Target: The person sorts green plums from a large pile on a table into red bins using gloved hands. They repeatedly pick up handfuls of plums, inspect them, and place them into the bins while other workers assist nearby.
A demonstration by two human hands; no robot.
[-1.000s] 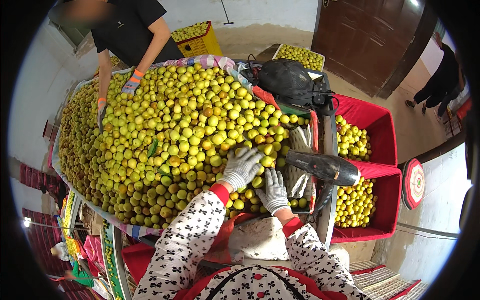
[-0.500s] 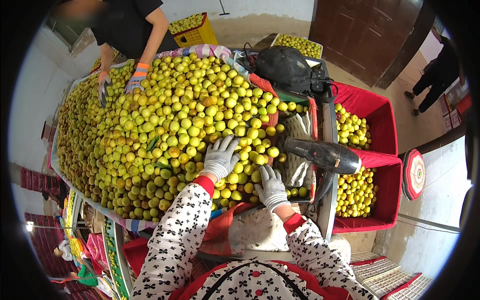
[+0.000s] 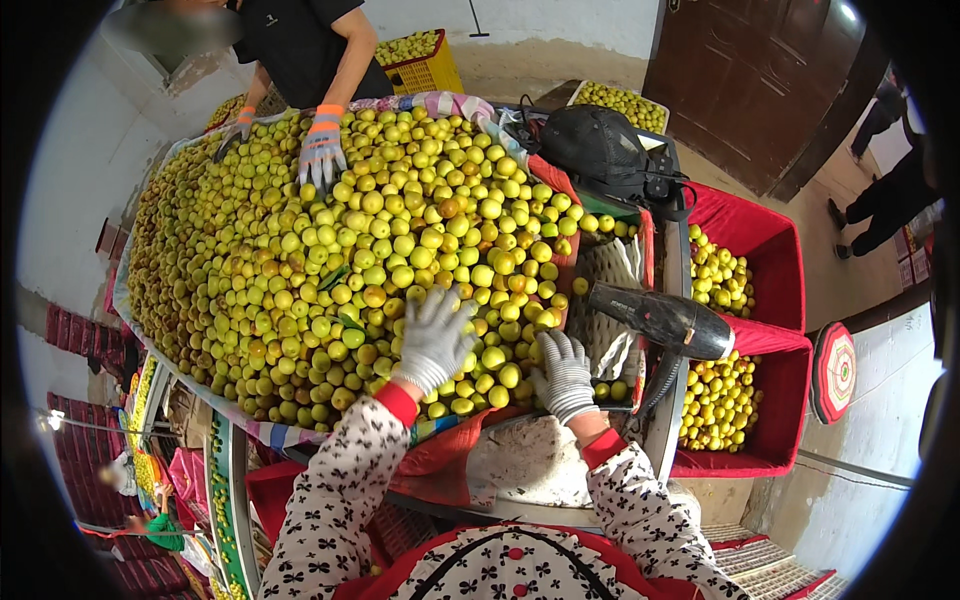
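Note:
A broad heap of small round yellow-green fruit, which look like jujubes, covers the table. My left hand, in a grey knit glove, lies on the near right part of the heap with its fingers spread. My right hand, gloved the same way, rests at the heap's right edge, its fingers stretched forward beside the loose fruit. I see neither hand gripping a fruit. A black hair dryer lies just right of my right hand, over a white ridged tray.
Across the heap a co-worker's gloved hand touches the fruit. Red-lined bins holding fruit stand at the right. A black cap lies on the table's far right corner. A yellow crate stands behind. A person in dark clothes is near the doorway.
My left hand has drawn back slightly toward me over the fruit, its fingers spread wider. My right hand stays at the edge. The co-worker's hands have moved apart. The view has shifted slightly.

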